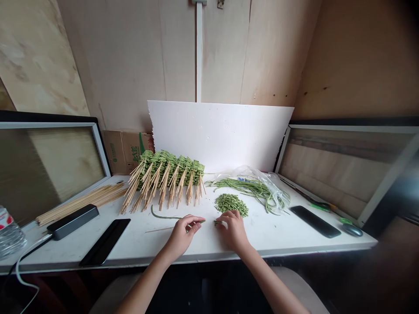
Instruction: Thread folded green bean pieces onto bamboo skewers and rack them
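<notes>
A long green bean [163, 216] runs from the table into my left hand [185, 233], whose thumb and fingers are closed on it. Its short end pokes out past the fingertips on the right. Bent over the front of a heap of short cut bean pieces [229, 201], my right hand [233, 229] is closed, with small green bean pieces at its fingertips. A gap separates the two hands. Left of my left hand, a single thin skewer [159, 230] lies flat. Farther back are stacked bean skewers [173, 168], their bare sticks pointing toward me.
Whole long beans [245, 186] lie by a clear plastic bag [262, 179] at the back right. Loose skewers [88, 200], a black box [72, 221] and a dark phone [105, 242] are on the left. Another dark phone [314, 221] and a mouse [352, 230] sit right.
</notes>
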### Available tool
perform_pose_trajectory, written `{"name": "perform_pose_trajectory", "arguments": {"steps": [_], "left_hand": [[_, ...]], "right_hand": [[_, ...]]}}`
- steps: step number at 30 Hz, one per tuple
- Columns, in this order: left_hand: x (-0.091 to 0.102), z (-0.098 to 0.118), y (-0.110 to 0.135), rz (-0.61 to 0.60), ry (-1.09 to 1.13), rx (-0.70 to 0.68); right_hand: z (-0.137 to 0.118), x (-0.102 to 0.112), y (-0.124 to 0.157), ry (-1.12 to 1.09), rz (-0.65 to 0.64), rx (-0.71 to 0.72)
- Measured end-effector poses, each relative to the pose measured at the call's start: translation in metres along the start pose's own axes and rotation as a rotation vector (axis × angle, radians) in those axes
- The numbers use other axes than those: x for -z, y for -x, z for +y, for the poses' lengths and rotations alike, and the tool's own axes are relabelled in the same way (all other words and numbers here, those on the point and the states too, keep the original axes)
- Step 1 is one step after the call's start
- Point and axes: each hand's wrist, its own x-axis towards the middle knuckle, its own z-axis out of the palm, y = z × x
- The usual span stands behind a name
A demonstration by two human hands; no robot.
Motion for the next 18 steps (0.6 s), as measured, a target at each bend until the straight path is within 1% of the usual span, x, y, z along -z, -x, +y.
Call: {"name": "perform_pose_trajectory", "arguments": {"steps": [2, 3, 4, 7, 9, 10, 12, 14, 16, 17, 18], "left_hand": [[-0.001, 0.002, 0.000, 0.021, 0.010, 0.039], [-0.001, 0.002, 0.000, 0.032, 0.021, 0.057], [-0.002, 0.001, 0.000, 0.043, 0.032, 0.065], [-0.007, -0.004, 0.001, 0.056, 0.051, 0.049], [-0.009, -0.004, 0.001, 0.047, 0.035, 0.022], [-0.009, -0.001, 0.001, 0.051, 0.004, 0.000], [-0.007, 0.016, 0.004, 0.088, -0.104, -0.092], [-0.007, 0.046, 0.012, 0.168, -0.230, -0.258], [-0.013, 0.083, 0.028, 0.153, -0.273, -0.418], [-0.019, 0.100, 0.040, 0.117, -0.260, -0.470], [-0.029, 0.113, 0.053, 0.070, -0.236, -0.482]], "right_hand": [[-0.006, 0.007, -0.003, -0.087, 0.016, -0.010], [-0.011, 0.012, -0.005, -0.163, 0.001, -0.018], [-0.017, 0.016, -0.007, -0.249, -0.033, -0.022], [-0.037, 0.029, -0.008, -0.496, -0.204, 0.012], [-0.047, 0.032, -0.007, -0.560, -0.242, 0.048], [-0.049, 0.033, -0.006, -0.562, -0.227, 0.054], [-0.049, 0.032, -0.005, -0.539, -0.169, 0.035], [-0.045, 0.030, -0.006, -0.516, -0.126, 0.010], [-0.040, 0.030, -0.008, -0.506, -0.104, 0.001], [-0.039, 0.030, -0.009, -0.502, -0.097, 0.003], [-0.038, 0.030, -0.009, -0.498, -0.093, 0.006]]}}
